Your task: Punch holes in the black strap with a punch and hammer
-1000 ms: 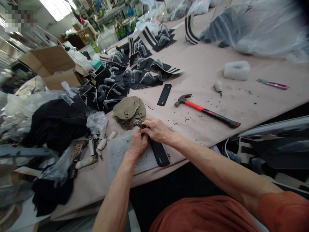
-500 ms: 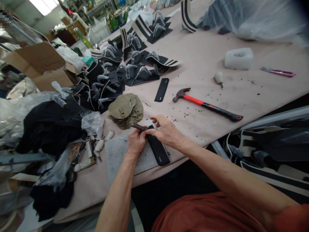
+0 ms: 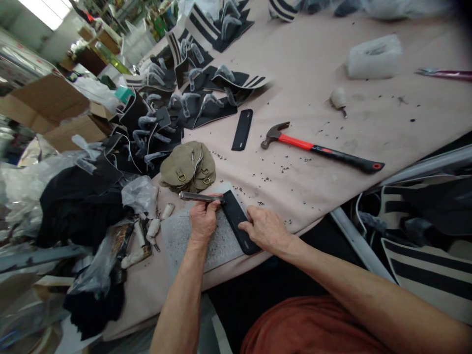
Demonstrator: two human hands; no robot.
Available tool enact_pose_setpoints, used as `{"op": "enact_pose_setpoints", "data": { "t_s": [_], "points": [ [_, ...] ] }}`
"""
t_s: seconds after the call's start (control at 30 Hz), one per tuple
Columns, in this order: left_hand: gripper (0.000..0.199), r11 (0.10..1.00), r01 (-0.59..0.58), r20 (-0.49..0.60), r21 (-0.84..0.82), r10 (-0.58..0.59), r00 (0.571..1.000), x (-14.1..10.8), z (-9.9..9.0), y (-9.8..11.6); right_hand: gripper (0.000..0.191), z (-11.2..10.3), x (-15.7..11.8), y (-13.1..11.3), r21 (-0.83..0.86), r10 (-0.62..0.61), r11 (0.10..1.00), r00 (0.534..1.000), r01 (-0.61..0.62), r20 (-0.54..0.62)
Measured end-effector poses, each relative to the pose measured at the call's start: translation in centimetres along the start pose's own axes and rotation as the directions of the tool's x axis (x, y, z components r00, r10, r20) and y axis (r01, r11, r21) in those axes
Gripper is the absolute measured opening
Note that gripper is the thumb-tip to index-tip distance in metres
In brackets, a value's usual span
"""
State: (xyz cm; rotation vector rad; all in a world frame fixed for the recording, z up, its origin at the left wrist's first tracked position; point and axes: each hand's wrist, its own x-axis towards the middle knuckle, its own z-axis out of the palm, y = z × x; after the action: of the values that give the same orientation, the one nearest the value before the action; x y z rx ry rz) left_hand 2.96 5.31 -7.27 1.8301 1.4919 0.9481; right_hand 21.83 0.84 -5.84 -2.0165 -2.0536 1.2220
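My left hand (image 3: 203, 222) is closed around a metal punch (image 3: 197, 196), a slim rod held nearly level. The punch's right end meets the top end of a black strip (image 3: 236, 216). This flat strip with rounded corners lies slanted over a speckled pale mat (image 3: 199, 236). At the strip's right edge my right hand (image 3: 267, 228) is closed, its thumb over the top and its fingers curled; their tips are partly hidden. Behind my left hand sits a stack of olive fabric pieces (image 3: 188, 167) with metal D-rings.
A claw hammer (image 3: 320, 147) with a red and black handle lies to the right. Beyond are another black strip (image 3: 242, 130), a wrapped tool (image 3: 338, 101) and a white block (image 3: 375, 58). Black pieces with plastic-wrapped handles (image 3: 199, 103) crowd the left. Small black bits dot the table (image 3: 295, 196).
My right hand has moved from beside the punch down to the strip's right edge. The punch has swung to lie more level in my left hand. The camera view has shifted slightly.
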Motion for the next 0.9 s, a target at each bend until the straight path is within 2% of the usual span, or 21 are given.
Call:
{"op": "enact_pose_setpoints", "data": {
  "t_s": [0.17, 0.4, 0.7, 0.9],
  "points": [
    [0.027, 0.984, 0.109, -0.042, -0.141, -0.116, 0.992, -0.5, 0.0, -0.8, 0.024, 0.2, 0.0, 0.2, 0.004, -0.016, 1.0, 1.0, 0.016, -0.012],
    [0.028, 0.947, 0.147, -0.064, -0.287, -0.172, 0.983, -0.6, 0.3, -1.4, 0.023, -0.1, -0.1, 0.2, 0.013, -0.016, 1.0, 1.0, 0.016, -0.002],
    [0.02, 0.973, 0.071, -0.045, -0.219, -0.083, 0.996, -0.7, 0.2, -0.8, 0.023, 0.1, 0.0, 0.2, 0.014, -0.026, 1.0, 1.0, 0.027, -0.014],
    [0.016, 0.996, -0.063, -0.077, -0.064, 0.058, 0.995, -0.8, 1.0, -0.7, 0.022, -0.1, -0.1, 0.1, 0.009, -0.026, 1.0, 1.0, 0.026, 0.0]
  ]
}}
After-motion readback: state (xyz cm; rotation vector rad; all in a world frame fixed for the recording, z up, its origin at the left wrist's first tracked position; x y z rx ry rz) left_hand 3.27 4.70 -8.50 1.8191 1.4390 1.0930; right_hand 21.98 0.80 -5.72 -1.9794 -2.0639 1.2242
